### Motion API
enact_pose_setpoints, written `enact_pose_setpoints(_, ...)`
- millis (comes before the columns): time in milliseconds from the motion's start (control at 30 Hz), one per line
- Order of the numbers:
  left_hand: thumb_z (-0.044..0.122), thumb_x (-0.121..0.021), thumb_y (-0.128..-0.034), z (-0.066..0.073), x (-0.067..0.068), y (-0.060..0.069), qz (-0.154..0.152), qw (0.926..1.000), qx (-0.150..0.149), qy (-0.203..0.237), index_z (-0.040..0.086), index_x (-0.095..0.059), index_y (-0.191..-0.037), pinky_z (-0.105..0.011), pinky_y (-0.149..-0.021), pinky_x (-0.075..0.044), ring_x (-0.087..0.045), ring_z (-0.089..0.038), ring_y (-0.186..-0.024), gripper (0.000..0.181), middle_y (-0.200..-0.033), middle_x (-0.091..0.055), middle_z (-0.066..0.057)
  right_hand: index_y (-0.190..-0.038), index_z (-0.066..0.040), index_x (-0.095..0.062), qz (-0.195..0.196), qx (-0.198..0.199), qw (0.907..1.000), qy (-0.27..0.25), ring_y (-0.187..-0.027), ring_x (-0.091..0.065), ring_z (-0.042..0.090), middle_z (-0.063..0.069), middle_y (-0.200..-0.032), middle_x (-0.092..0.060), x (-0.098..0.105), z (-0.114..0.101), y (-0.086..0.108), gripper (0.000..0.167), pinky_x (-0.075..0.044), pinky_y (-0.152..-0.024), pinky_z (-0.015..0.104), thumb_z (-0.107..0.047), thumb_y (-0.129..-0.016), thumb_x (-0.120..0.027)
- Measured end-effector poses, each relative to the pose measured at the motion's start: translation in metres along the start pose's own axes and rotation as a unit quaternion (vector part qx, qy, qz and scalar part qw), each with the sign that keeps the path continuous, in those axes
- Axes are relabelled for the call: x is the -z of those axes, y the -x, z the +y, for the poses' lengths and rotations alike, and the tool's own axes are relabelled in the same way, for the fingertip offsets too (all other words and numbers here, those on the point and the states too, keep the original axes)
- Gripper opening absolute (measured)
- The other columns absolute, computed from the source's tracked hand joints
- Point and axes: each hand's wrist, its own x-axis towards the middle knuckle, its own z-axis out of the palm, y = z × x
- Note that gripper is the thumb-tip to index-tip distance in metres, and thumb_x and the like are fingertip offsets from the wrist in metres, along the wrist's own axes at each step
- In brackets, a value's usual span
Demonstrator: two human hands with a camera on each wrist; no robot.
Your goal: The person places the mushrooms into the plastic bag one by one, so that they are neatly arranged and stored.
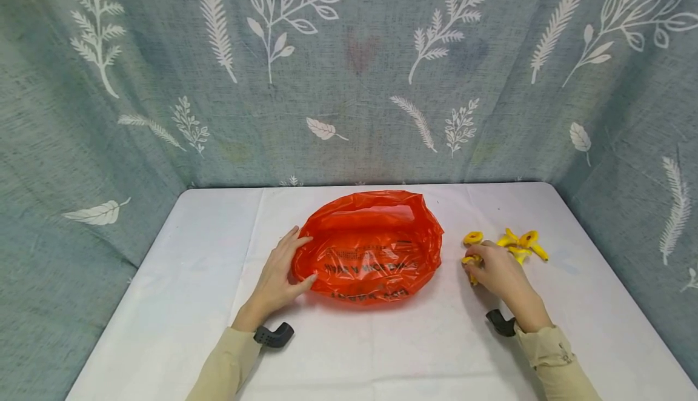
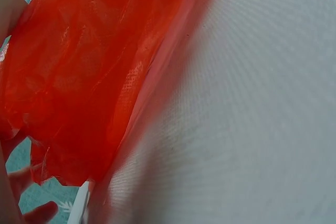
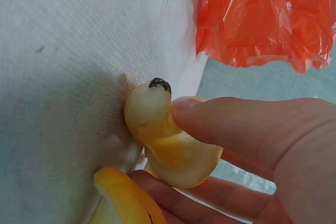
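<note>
A red plastic bag (image 1: pixel 366 261) with dark print stands on the white table, its wide mouth held open towards me. At its left side is my left hand (image 1: pixel 280 274), fingers spread and touching the bag; the left wrist view shows the bag's red wall (image 2: pixel 94 61) close up. To the right of the bag, my right hand (image 1: pixel 500 271) pinches a yellow mushroom (image 3: pixel 176 153) between thumb and fingers. The mushroom has a pale stem with a dark tip, low at the table. Just below it in the right wrist view lies another yellow mushroom (image 3: pixel 123 198).
Several yellow mushrooms (image 1: pixel 520 254) lie in a loose cluster beyond my right hand, and a single one (image 1: pixel 472 238) lies nearer the bag. The white-covered table (image 1: pixel 382 352) ends at a patterned grey-green curtain (image 1: pixel 360 86) behind and at both sides.
</note>
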Motion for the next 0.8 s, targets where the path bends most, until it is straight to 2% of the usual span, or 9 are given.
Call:
enact_pose_setpoints(400,0.035,-0.071,-0.0783,0.0000,-0.0008,0.0020,0.007,0.9999,-0.012,0.001,0.013,-0.049,-0.142,-0.063,-0.106,-0.030,-0.029,-0.032,-0.145,0.071,-0.156,-0.036,-0.012,-0.095,-0.004,-0.073,0.003,0.001,1.0000,-0.002,-0.066,-0.052,0.018,0.010,-0.091,-0.064,-0.0002,0.0008,0.0000,0.015,-0.045,-0.059,0.032,-0.009,-0.082,-0.078)
enact_pose_setpoints(600,0.034,-0.070,-0.0803,0.0007,-0.0018,0.0020,0.007,0.9999,-0.002,0.009,0.013,-0.049,-0.142,-0.061,-0.108,-0.029,-0.030,-0.031,-0.145,0.068,-0.156,-0.036,-0.012,-0.094,-0.005,-0.073,0.012,0.007,0.9999,-0.008,-0.066,-0.052,0.017,0.009,-0.088,-0.063,-0.0005,0.0009,0.0016,0.015,-0.045,-0.058,0.032,-0.009,-0.081,-0.079)
enact_pose_setpoints(800,0.032,-0.070,-0.0799,-0.0003,-0.0017,0.0019,0.010,0.9999,-0.005,0.009,0.013,-0.048,-0.143,-0.061,-0.107,-0.030,-0.031,-0.030,-0.144,0.069,-0.155,-0.037,-0.013,-0.096,-0.003,-0.073,0.020,0.008,0.9996,-0.018,-0.070,-0.055,0.019,0.012,-0.094,-0.065,-0.0006,-0.0008,0.0007,0.016,-0.049,-0.062,0.035,-0.010,-0.082,-0.076)
